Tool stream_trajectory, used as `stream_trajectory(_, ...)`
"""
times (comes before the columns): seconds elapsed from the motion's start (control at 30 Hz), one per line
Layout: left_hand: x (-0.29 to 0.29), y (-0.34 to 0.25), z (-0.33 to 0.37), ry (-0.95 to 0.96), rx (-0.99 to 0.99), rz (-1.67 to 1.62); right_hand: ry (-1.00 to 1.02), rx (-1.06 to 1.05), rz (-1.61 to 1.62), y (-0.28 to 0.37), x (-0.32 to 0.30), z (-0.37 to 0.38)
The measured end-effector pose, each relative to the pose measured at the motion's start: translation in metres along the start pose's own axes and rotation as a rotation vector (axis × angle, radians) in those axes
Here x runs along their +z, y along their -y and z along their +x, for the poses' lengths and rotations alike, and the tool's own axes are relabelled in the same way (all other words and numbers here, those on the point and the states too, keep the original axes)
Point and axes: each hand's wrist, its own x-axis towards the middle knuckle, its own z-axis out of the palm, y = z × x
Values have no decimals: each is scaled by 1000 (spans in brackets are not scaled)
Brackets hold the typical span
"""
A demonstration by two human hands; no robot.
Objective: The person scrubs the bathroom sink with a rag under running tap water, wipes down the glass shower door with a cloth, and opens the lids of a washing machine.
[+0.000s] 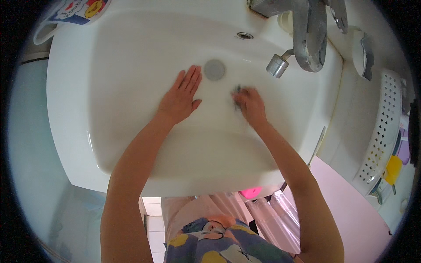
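Beyond the left hand and off to its left, a printed mug (72,11) stands on the rim of the white washbasin (66,109). The left hand (180,97) lies flat on the basin's sloping inner wall, fingers spread and straight, holding nothing; just past its fingertips sits the grey drain plug (214,69). Just to the right of that hand, the right hand (250,104) is curled around a small dark scrubbing thing (237,93), too blurred to name more closely, pressed against the basin floor. Beyond the right hand hangs the metal tap (307,39); farther to its right stands a white perforated basket (382,127). The bowl looks white and largely clean, so the scrubbing appears well along, though the blur suggests rubbing is under way near the drain.
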Motion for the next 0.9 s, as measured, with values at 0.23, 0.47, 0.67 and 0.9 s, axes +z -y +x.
stream_trajectory(0.23,0,-15,19,79,-45,-32,-246,3,244,31,52,50)
stream_trajectory(0.47,-2,-4,4,-41,-44,-89,341,419,75,-22,-81,-46)
stream_trajectory(0.67,1,-11,9,-69,-34,-131,-31,232,-131,-35,-84,-27)
stream_trajectory(0.9,-1,-12,16,-86,-14,-163,-9,489,-164,-46,-129,-12)
